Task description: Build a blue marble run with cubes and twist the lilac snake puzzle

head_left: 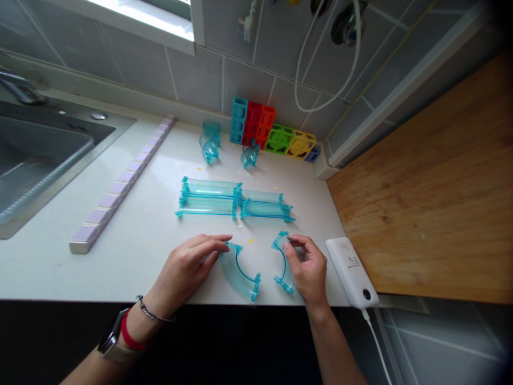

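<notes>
Counter (132, 272) is carrying, near its front edge, the left curved blue piece (234, 274), which is lying just beside the left hand (192, 263), on its right; the loosely stretched fingers of this hand are touching the upper end, but I cannot tell whether they are gripping it. The right curved blue piece (287, 270) is sitting at the left side of the right hand (310, 270), which is pinching its outer edge between thumb and fingers. Beyond both hands, the straight blue pieces (210, 206) are lying close together in two rows.
</notes>
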`<state>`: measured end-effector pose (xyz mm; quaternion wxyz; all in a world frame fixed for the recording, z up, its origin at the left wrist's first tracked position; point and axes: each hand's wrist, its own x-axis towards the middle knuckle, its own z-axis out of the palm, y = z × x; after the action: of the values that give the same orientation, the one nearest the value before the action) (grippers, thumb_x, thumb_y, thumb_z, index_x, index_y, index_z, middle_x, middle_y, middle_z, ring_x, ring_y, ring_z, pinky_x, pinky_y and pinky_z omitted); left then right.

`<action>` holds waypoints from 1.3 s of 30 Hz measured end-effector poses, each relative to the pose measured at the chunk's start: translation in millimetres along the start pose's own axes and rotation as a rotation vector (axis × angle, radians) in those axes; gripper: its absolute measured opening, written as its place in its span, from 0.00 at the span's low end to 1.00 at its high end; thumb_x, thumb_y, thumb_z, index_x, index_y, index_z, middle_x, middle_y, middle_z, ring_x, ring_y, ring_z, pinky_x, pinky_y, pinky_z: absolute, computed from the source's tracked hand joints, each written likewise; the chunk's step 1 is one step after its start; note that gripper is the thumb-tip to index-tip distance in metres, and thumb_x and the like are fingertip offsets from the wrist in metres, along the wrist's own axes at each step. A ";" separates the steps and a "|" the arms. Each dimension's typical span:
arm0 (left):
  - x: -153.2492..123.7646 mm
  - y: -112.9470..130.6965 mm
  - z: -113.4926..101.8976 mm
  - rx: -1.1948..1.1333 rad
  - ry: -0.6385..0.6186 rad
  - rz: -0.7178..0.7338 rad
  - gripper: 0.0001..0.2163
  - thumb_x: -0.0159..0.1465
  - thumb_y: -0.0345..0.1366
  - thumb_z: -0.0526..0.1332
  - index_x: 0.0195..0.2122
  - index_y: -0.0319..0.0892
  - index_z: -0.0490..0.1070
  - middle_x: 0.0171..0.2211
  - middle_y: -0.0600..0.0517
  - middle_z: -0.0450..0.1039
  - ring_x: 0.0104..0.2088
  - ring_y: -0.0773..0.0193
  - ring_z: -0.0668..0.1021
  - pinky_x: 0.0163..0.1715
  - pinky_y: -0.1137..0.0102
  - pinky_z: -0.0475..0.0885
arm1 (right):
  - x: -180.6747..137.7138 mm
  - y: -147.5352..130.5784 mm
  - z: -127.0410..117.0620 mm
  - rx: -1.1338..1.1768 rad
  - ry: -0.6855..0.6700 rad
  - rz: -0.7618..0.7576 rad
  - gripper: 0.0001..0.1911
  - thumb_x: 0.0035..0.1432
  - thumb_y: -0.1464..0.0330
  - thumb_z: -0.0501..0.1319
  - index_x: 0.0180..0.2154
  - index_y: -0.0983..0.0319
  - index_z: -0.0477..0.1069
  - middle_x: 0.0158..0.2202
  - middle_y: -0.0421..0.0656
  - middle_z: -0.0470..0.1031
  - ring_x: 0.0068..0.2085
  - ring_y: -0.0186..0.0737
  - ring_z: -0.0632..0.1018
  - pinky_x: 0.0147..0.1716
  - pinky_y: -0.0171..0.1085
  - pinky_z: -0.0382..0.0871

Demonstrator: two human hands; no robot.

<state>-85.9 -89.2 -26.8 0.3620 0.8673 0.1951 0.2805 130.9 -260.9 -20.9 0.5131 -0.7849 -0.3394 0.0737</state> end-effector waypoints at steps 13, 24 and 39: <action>-0.2 4.2 -0.4 0.061 -0.010 -0.125 0.09 0.71 0.36 0.58 0.50 0.47 0.74 0.46 0.52 0.81 0.42 0.62 0.83 0.45 0.69 0.76 | 0.3 6.3 -0.5 0.017 -0.018 0.041 0.12 0.59 0.60 0.68 0.41 0.60 0.79 0.40 0.46 0.82 0.42 0.47 0.80 0.47 0.46 0.74; -1.1 5.8 -1.0 0.054 -0.004 -0.127 0.08 0.70 0.36 0.59 0.48 0.48 0.74 0.42 0.53 0.80 0.39 0.64 0.81 0.42 0.70 0.75 | -0.2 3.7 -1.8 0.012 -0.026 0.048 0.12 0.60 0.60 0.67 0.41 0.60 0.79 0.40 0.45 0.82 0.42 0.47 0.80 0.46 0.45 0.74; 1.3 0.8 3.5 0.151 0.023 -0.041 0.14 0.69 0.27 0.53 0.51 0.46 0.73 0.49 0.48 0.77 0.50 0.57 0.78 0.52 0.62 0.74 | 1.6 9.6 0.7 0.066 -0.037 0.063 0.14 0.61 0.60 0.65 0.45 0.61 0.78 0.41 0.47 0.80 0.43 0.47 0.79 0.46 0.45 0.74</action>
<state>-82.6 -90.8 -27.9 0.2991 0.8847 0.2374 0.2673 136.1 -261.8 -29.0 0.5299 -0.7763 -0.3212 0.1157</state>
